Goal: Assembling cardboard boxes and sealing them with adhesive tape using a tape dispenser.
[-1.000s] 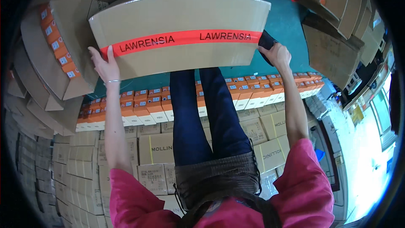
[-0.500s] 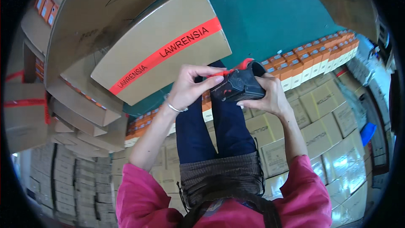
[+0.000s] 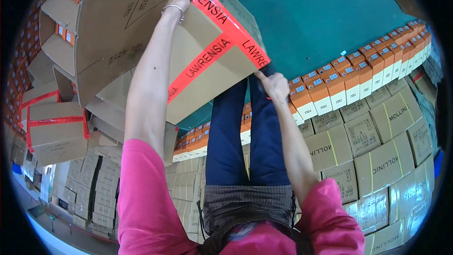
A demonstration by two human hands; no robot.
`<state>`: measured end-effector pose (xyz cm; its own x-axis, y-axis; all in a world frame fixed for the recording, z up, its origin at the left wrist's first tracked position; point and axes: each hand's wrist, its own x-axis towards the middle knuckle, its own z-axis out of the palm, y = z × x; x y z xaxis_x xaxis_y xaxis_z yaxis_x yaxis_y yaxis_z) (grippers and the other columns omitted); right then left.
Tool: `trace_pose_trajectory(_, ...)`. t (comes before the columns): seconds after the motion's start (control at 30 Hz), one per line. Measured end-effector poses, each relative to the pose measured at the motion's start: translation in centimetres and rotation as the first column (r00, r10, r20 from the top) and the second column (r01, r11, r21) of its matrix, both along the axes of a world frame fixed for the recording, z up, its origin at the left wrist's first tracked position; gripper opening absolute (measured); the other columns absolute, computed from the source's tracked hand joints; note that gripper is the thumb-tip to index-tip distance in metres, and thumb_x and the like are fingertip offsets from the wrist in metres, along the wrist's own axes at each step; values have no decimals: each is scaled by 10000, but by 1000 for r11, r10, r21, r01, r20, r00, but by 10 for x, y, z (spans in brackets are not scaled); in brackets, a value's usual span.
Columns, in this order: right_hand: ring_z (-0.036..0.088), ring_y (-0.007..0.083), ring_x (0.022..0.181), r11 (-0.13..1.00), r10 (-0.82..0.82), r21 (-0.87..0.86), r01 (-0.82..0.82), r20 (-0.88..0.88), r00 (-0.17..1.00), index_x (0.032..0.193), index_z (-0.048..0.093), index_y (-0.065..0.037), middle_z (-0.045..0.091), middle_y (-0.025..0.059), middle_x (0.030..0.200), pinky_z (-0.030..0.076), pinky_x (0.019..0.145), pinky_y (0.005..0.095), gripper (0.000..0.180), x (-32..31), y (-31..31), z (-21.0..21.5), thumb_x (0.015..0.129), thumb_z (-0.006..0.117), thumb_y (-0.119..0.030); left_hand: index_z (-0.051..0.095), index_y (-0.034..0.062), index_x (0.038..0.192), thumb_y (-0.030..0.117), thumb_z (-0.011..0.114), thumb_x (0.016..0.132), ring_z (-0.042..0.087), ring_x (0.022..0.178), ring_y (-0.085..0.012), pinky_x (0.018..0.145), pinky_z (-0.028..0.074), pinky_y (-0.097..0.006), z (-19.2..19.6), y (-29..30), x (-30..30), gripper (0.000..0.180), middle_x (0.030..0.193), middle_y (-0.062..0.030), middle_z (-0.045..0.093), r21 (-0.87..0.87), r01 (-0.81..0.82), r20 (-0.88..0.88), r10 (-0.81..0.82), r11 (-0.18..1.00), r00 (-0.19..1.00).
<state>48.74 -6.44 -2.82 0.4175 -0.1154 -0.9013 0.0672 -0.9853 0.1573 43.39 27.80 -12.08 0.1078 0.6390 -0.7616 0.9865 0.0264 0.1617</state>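
Observation:
A brown carton [image 3: 188, 73] lies in front of me, with one red printed tape strip along its face. A second red tape strip [image 3: 222, 16] crosses that one along the carton's right end. My left hand [image 3: 178, 4] is at the far corner by that strip's upper end, its fingers closed over the edge and partly hidden. At the strip's lower end, my right hand [image 3: 276, 85] is closed around the black tape dispenser [image 3: 268, 69], which is mostly covered by the hand and the carton edge.
Orange and white small boxes [image 3: 330, 85] stand in rows on the green surface [image 3: 306, 14]. A large brown carton [image 3: 113, 33] rises at left. Stacked strapped cartons [image 3: 373, 146] fill the right side. Another red-taped carton [image 3: 56, 130] sits at far left.
My hands have moved from the dispenser held between them to the carton's two edges. Red tape now runs across the carton's right end. The left hand has let go of the dispenser.

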Motion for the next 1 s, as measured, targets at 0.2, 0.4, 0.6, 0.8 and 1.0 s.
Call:
trace_pose_trajectory(0.2, 670, 356, 836, 948, 2, 312, -60, 183, 983, 983, 694, -40, 694, 185, 861, 514, 752, 434, 560, 3, -38, 119, 701, 747, -521, 579, -11, 1173, 206, 589, 906, 604, 1019, -239, 912, 455, -361, 126, -119, -54, 344, 1039, -134, 636, 311, 29, 658, -237, 950, 715)
trace_pose_trajectory(0.4, 671, 298, 686, 636, 571, 700, -325, -145, 808, 906, 695, -37, 671, 160, 723, 526, 649, 375, 466, 15, 48, 171, 612, 837, -369, 686, 9, 1018, 216, 583, 925, 652, 729, -120, 642, 503, -286, 221, -225, -132, 249, 848, -147, 704, -538, -322, 613, 623, 779, 485)
trace_pose_trajectory(0.6, 601, 346, 705, 25, 998, 893, -448, 0, 57, 877, 686, -32, 614, 170, 700, 490, 664, 423, 543, -74, 203, 174, 563, 835, -449, 683, -54, 996, 113, 638, 862, 580, 1120, -301, 1015, 397, -426, 302, -222, -282, 218, 984, -169, 686, -610, -680, 546, 838, 407, 12)
trace_pose_trajectory(0.8, 618, 325, 599, -779, 613, 510, -364, 499, -612, 758, 652, -37, 594, 165, 608, 498, 601, 402, 469, -255, 386, 175, 593, 799, -451, 527, -18, 1195, 168, 593, 892, 494, 1212, -343, 1091, 325, -495, 256, -362, -418, 361, 1218, -205, 566, -759, -436, 427, 136, -483, -894)
trace_pose_trajectory(1.0, 670, 319, 769, -875, 424, 459, -153, 577, -698, 851, 701, -64, 680, 160, 796, 533, 673, 403, 502, -381, 409, 49, 666, 708, -530, 555, 112, 1176, 341, 520, 954, 564, 1073, -185, 859, 454, -377, 28, -355, -349, 321, 1071, -44, 620, -618, -80, 115, 11, -782, -993)
